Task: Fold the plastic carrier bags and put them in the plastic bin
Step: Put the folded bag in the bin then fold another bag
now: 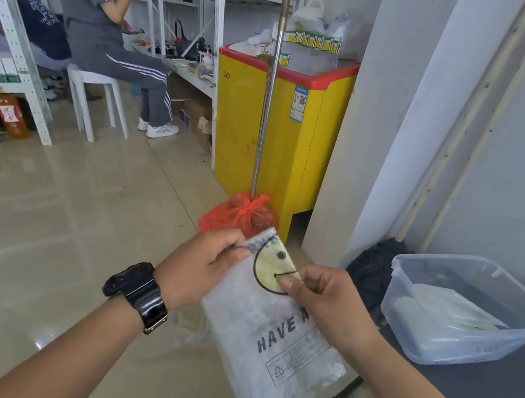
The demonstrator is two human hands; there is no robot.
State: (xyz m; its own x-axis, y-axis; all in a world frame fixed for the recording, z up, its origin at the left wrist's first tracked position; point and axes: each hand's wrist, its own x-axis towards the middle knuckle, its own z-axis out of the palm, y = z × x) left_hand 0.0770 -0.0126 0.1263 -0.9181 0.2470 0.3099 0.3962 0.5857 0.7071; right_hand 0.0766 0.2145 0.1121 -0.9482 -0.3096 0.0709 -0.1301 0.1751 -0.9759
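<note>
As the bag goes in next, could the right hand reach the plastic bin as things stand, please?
Probably yes: the plastic bin stands open beside the right hand, nothing between them, though it pinches the bag.

Crinkled translucent plastic carrier bag [269,335] (printed black), clear smooth plastic bin [438,346], glossy floor tiles [60,217].

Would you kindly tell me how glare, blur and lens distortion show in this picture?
Head view: even indoor light, with soft glare patches on the floor tiles; the wide lens bows the shelf uprights at the left; the carrier bag print reads sharp, though its top edge by the left hand is smeared; the plastic bin is in focus.
</note>
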